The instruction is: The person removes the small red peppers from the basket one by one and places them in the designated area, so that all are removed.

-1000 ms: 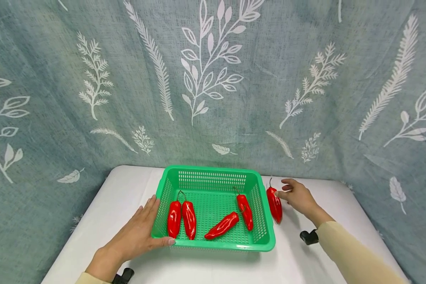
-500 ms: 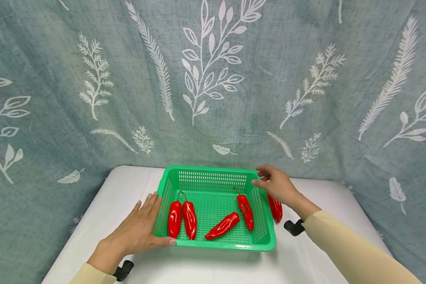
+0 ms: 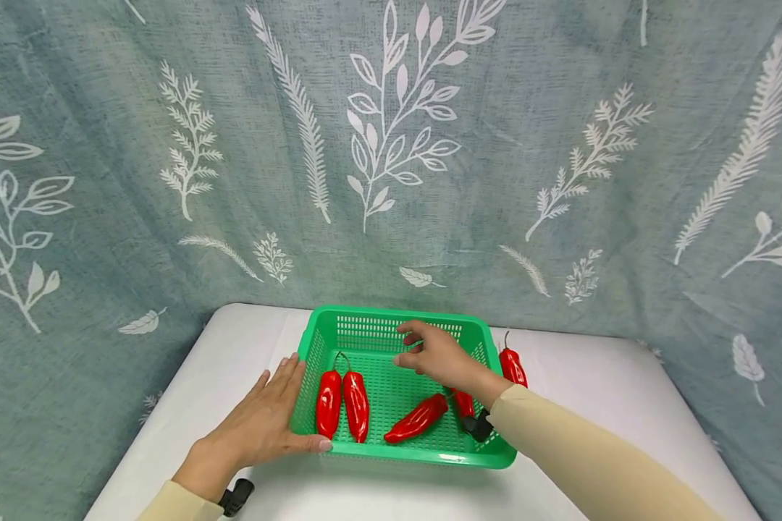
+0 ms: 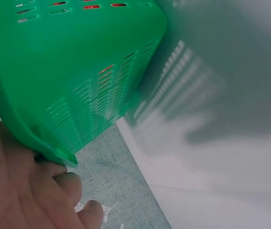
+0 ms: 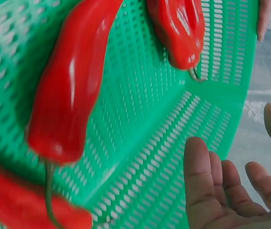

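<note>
A green plastic basket [image 3: 417, 457] with slotted walls holds several red chili peppers with thin stems. Two peppers, one of them this chili pepper [image 3: 329, 405], lie side by side at its left. Another chili pepper [image 3: 417, 418] lies slanted right of the middle, and one more is partly hidden under the right forearm. My left hand [image 3: 261, 416] rests at the basket's front left corner, fingers along the left rim and thumb on the front rim. Above the basket is my right hand [image 3: 439, 356], fingers loosely bent and apart; the right wrist view shows nothing in them.
One chili pepper [image 3: 511, 365] lies on the white table [image 3: 580, 391] just outside the basket's right wall, partly behind the right forearm. A green-grey curtain [image 3: 391, 181] with white leaf prints hangs behind the table. Each wrist bears a black camera.
My right hand has moved left from beside the pepper outside the basket to over the basket, holding nothing. My left hand stays at the basket's corner. The head view has shifted slightly.
</note>
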A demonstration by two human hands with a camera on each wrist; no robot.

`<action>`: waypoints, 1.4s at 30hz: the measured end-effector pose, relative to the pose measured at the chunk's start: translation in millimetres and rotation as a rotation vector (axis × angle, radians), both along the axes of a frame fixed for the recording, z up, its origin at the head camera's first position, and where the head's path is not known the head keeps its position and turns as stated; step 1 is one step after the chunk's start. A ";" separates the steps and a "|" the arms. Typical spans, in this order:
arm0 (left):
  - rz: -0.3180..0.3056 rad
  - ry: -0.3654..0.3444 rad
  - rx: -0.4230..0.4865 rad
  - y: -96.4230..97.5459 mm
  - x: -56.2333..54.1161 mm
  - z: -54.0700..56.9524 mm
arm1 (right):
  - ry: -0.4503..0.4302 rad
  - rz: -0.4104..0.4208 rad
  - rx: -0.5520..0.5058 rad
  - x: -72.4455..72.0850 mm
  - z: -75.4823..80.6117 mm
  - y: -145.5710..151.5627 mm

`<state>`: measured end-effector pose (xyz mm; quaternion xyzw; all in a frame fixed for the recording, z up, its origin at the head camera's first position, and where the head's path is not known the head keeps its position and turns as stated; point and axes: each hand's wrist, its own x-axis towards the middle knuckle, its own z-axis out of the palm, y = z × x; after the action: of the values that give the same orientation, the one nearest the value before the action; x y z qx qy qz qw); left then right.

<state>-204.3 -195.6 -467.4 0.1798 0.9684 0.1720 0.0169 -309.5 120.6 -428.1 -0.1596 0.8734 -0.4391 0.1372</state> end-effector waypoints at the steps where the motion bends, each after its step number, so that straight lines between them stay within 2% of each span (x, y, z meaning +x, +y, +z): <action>1: 0.001 -0.004 0.003 0.5 0.1 -0.1 | -0.012 0.005 -0.004 0.5 -2.1 -3.6; 11: 0.007 -0.037 0.040 4.4 -4.6 -3.9 | -0.201 0.050 -0.129 -3.5 -28.0 -27.8; 17: 0.008 -0.052 0.034 4.0 -4.0 -4.4 | -0.296 0.102 -0.141 -4.0 -41.1 -39.4; 29: -0.006 -0.063 0.040 2.1 -5.0 -2.6 | -0.341 0.137 -0.089 -4.6 -52.7 -54.5; 36: -0.010 -0.046 0.040 0.6 -3.5 -1.4 | -0.330 0.168 -0.061 -6.6 -64.5 -63.4; 42: -0.007 -0.067 0.036 -0.6 -2.2 -1.2 | -0.345 0.181 -0.036 -8.4 -68.5 -69.2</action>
<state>-206.5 -196.2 -468.6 0.1777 0.9633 0.1954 0.0469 -317.9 51.4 -496.6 -0.1624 0.8109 -0.4614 0.3212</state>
